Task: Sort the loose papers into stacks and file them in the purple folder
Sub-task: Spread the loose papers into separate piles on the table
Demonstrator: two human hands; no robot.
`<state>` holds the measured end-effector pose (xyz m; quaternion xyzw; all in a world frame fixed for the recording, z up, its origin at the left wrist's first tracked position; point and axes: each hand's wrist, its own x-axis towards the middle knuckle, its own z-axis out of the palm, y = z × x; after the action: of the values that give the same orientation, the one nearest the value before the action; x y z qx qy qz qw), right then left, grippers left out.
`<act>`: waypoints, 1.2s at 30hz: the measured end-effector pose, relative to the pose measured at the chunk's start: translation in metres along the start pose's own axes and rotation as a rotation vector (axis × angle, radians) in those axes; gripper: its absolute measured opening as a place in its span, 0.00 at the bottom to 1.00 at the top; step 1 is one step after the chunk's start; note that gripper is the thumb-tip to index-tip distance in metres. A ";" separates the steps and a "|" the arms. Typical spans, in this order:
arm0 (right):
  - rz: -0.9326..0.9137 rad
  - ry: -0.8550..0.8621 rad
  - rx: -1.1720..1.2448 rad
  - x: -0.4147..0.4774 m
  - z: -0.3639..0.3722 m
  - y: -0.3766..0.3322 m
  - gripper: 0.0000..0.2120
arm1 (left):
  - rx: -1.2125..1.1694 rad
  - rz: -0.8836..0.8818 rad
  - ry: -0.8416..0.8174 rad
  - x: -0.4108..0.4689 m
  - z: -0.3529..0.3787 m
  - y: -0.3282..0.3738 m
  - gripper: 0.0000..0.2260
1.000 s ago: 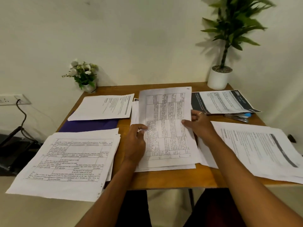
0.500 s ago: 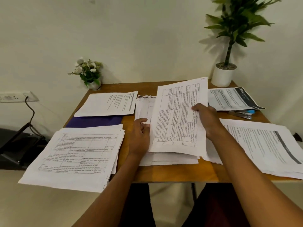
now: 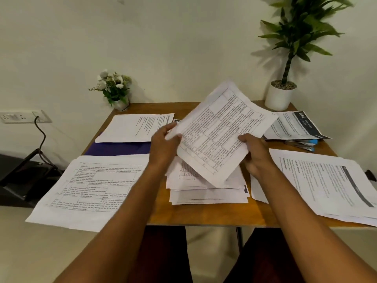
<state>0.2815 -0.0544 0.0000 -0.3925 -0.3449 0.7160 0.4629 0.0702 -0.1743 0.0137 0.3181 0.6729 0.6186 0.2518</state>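
The wooden counter (image 3: 204,213) carries a flat purple folder (image 3: 120,149) at 9 o'clock, overlapped by a white printed sheet (image 3: 134,127) at 10 and a table-printed paper stack (image 3: 91,186) at 8 that overhangs the edge. A messy white paper pile (image 3: 208,195) sits at 6, another white stack (image 3: 318,180) at 4. Dark-banded leaflets (image 3: 293,125) and a blue stapler (image 3: 302,144) lie at 2, potted white flowers (image 3: 120,103) at 11, a tall potted green plant (image 3: 280,98) at 1.

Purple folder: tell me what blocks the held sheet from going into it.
Two paper stacks overlap the purple folder: the far-left stack covers its far edge, the near-left stack its near edge, so only a strip shows. Nothing else visible stands between the held sheet and the folder.
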 end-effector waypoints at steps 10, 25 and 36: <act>0.223 -0.284 -0.051 -0.018 0.020 0.008 0.21 | 0.611 -0.121 -0.197 0.037 -0.164 0.035 0.09; 0.118 -0.548 -0.845 -0.090 0.143 0.114 0.23 | 1.274 -0.034 0.108 0.063 -0.240 -0.023 0.12; -0.405 0.103 -1.237 -0.027 0.047 0.062 0.15 | 1.317 0.180 0.239 0.043 -0.194 -0.062 0.24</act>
<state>0.2228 -0.1062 -0.0255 -0.5475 -0.7380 0.2643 0.2930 -0.1081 -0.2744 -0.0246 0.3895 0.9037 0.1285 -0.1231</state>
